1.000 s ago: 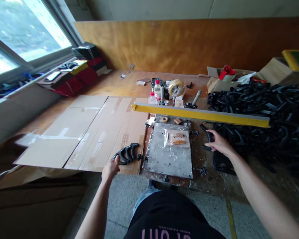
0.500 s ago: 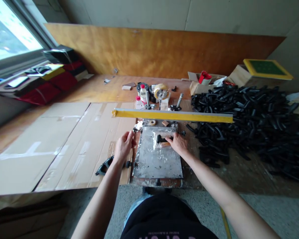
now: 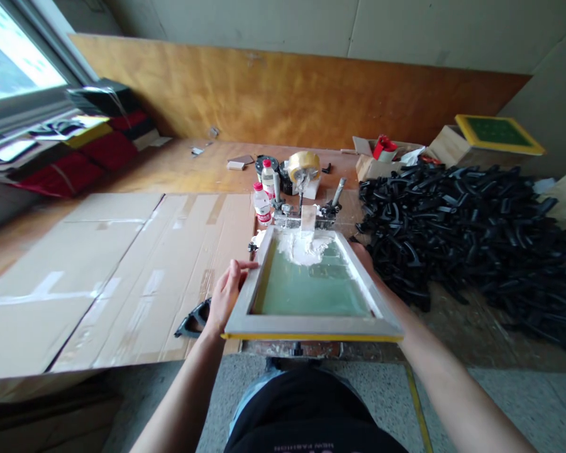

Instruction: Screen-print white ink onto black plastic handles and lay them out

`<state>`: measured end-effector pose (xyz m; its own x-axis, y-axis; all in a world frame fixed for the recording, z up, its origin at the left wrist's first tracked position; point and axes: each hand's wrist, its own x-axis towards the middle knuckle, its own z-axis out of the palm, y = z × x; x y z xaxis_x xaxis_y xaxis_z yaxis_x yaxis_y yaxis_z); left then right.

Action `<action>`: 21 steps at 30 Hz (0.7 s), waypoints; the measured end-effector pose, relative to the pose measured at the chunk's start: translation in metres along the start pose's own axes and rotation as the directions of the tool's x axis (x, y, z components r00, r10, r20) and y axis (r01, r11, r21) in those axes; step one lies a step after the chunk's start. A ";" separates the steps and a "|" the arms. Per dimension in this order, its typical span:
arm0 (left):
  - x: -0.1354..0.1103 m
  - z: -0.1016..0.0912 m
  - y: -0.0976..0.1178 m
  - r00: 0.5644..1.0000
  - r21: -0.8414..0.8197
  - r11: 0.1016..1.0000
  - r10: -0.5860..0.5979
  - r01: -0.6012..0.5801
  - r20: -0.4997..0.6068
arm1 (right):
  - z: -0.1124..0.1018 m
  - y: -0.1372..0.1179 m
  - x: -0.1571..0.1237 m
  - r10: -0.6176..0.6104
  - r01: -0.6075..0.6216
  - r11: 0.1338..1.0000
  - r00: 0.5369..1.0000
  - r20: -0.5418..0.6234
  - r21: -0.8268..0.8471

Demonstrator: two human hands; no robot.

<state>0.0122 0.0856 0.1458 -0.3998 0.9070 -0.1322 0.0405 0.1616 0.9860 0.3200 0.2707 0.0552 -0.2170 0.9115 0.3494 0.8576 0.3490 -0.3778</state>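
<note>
A screen-printing frame with green mesh lies lowered over the work plate, which it mostly hides. White ink is smeared at the mesh's far end, where a pale squeegee stands. My left hand is at the frame's left side, index finger stretched to its edge, thumb apart. My right hand is beyond the frame's right side; its fingers are mostly hidden. The black part seen on the plate earlier is out of sight under the frame. A black bracket-like part lies beside my left forearm.
A heap of black plastic parts covers the right of the table. Two red-capped bottles, a tape roll and metal clamp posts stand behind the frame. Flattened cardboard spreads to the left.
The frame has swung down from its raised, edge-on position to cover the plate. My right hand has let go of the black part and moved right, outside the frame.
</note>
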 end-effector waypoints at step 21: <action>-0.010 0.004 -0.108 0.977 0.235 0.956 -0.200 0.178 0.077 | -0.017 -0.091 0.015 -0.699 0.660 0.701 0.559 0.445 0.272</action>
<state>0.0152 0.0610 0.0404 -0.3280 0.8834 -0.3345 0.1831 0.4069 0.8949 0.2471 0.2491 0.1095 -0.9287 0.3626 0.0775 0.3311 0.9050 -0.2671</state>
